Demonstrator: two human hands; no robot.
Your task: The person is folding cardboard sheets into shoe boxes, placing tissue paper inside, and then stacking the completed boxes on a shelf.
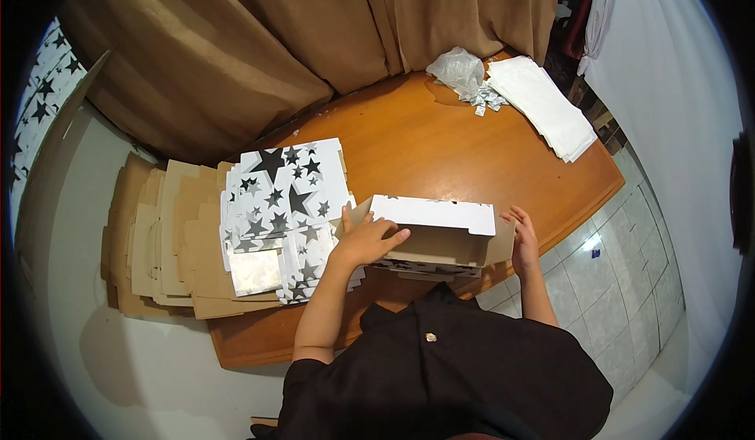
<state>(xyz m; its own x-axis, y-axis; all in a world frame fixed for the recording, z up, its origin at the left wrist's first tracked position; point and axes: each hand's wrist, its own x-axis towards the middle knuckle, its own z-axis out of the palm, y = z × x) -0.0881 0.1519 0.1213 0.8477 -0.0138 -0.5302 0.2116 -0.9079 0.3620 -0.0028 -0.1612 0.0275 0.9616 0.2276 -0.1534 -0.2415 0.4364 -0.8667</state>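
A partly folded cardboard box (440, 245), white with dark stars outside and plain brown inside, stands at the table's front edge with its top open. Its white flap (432, 213) rises along the far side. My left hand (368, 239) grips the box's left end, thumb reaching over the opening. At the other end, my right hand (524, 239) holds the brown side flap (500, 242) from outside, fingers slightly bent. Just left of the box lies a stack of flat star-printed box blanks (287, 184), close to my left forearm.
Plain brown flat cardboard pieces (169, 235) overlap at the left, past the wooden table's (393, 125) edge. A clear plastic bag (458, 70) with small packets (491, 98) and a white sheet stack (543, 106) lie at the far right. Brown curtains (236, 39) hang behind.
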